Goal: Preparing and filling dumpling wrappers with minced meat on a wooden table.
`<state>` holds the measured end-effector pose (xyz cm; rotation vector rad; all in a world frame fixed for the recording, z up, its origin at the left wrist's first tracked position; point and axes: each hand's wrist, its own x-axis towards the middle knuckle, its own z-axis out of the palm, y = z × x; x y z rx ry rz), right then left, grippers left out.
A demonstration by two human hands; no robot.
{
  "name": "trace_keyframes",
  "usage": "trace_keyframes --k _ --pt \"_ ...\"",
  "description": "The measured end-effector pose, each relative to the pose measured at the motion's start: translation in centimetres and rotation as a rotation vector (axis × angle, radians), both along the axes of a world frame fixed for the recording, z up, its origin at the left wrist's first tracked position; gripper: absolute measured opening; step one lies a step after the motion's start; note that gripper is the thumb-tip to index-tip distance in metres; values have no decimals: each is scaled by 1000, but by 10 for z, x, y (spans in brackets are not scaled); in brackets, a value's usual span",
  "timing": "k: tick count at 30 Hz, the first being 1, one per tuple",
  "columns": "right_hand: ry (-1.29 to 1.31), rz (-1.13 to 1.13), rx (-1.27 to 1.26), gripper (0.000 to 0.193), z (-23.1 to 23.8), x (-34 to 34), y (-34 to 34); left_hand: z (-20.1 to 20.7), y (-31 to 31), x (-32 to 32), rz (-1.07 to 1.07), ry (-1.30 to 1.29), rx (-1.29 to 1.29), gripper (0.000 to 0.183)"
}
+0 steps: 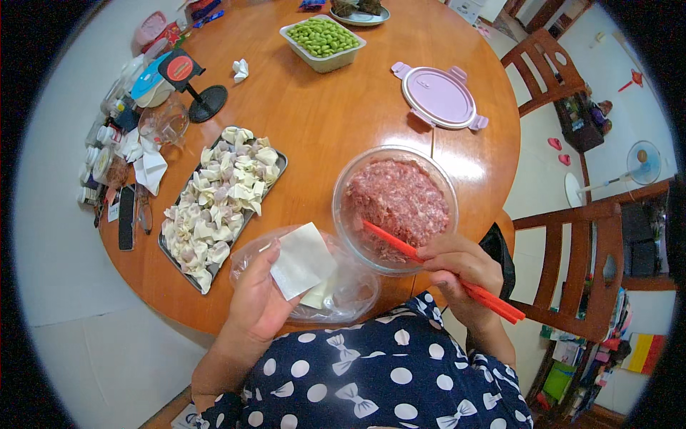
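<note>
A square wonton wrapper (304, 262) lies across the fingers of my left hand (259, 294), its thumb at the wrapper's edge. My right hand (464, 270) grips a pair of red chopsticks (393, 241), whose tips reach into the minced meat (396, 200). That meat fills a round glass bowl (341, 214) in front of me. Beneath my left hand is a clear plastic bag (357, 297) with more wrappers (318, 293) in it. Folded wontons (221, 193) cover a dark tray (274, 180) to the left of the bag.
Beyond the bowl lies a pink lid (439, 96). Green beans (321, 37) fill a white tub (332, 64) at the back. A black stand (208, 104), crumpled tissue (241, 70), a phone (126, 218) and several jars line the left side. Wooden chairs (550, 264) stand at right.
</note>
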<state>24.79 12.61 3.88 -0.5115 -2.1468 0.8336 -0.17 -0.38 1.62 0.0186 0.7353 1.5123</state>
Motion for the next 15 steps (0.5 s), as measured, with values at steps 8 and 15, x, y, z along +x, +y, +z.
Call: trace_keyframes --k 8,15 --pt "35 -64 -138 17 14 16 2 0 0 1 10 15 -17 45" --pt "-25 -37 -139 8 6 2 7 1 2 1 -4 12 -8 43"
